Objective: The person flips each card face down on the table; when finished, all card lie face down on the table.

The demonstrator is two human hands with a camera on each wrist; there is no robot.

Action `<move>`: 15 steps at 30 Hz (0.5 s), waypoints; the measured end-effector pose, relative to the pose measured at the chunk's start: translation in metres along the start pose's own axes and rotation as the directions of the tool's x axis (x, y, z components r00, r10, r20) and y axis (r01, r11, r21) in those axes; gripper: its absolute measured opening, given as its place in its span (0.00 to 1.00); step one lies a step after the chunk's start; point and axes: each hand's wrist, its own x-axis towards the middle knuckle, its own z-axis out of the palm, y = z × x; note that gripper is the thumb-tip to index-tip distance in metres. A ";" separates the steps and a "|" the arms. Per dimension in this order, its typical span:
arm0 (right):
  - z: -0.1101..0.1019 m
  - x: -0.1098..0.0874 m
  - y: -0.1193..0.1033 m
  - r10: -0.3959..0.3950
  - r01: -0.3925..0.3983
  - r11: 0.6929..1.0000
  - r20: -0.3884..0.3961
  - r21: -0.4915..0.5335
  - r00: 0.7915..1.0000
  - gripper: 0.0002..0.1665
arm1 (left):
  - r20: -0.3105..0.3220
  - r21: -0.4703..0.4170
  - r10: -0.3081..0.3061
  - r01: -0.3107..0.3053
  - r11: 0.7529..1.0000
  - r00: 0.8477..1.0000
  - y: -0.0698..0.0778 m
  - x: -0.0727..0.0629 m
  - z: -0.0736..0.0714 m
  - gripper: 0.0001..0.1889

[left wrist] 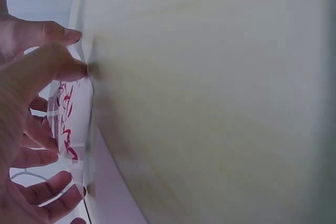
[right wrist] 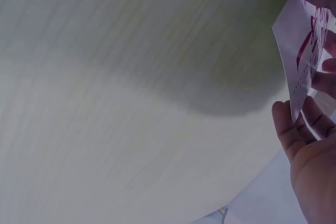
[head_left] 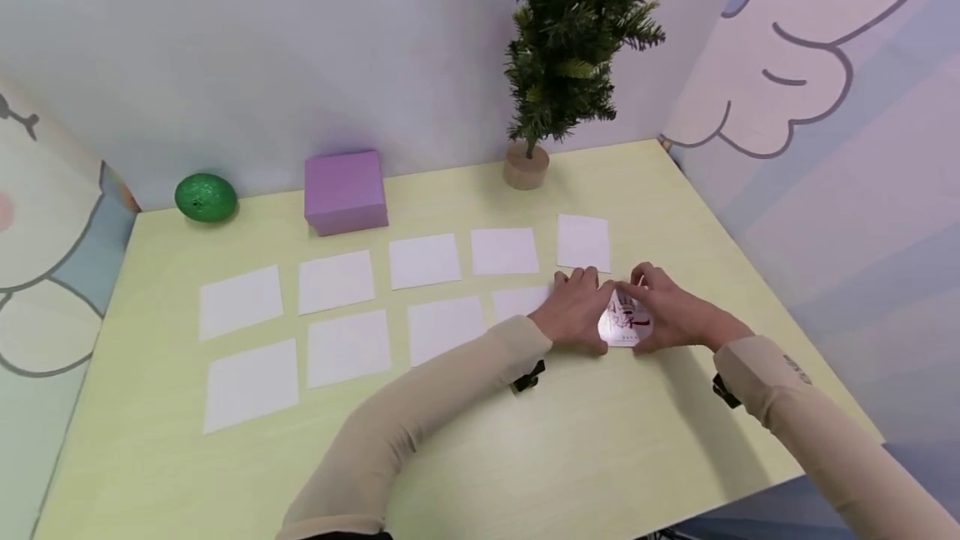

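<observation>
In the head view, a white card (head_left: 627, 320) with red writing lies between my two hands at the right end of the nearer row. My left hand (head_left: 573, 312) holds its left side, thumb toward me and fingers at the far side. The right hand (head_left: 681, 313) holds the opposite side in the same way. The left wrist view shows the red strokes on the card (left wrist: 68, 114) between fingers and thumbs. One card corner (right wrist: 296, 72) sits close over the tabletop in the right wrist view. A blank white card (head_left: 517, 300) is partly hidden behind my left hand.
Several blank white cards (head_left: 423, 261) lie in two rows on the pale wooden table (head_left: 525, 448). Along the back stand a green avocado-shaped object (head_left: 206, 197), a purple box (head_left: 345, 188) and a small artificial pine tree (head_left: 577, 40). A patterned wall (head_left: 847, 215) borders the right edge.
</observation>
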 end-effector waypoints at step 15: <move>-0.012 -0.020 -0.007 -0.004 0.004 1.000 -0.081 0.001 0.997 0.79 | -0.063 0.017 0.100 -0.099 0.995 0.993 0.023 0.015 -0.006 0.44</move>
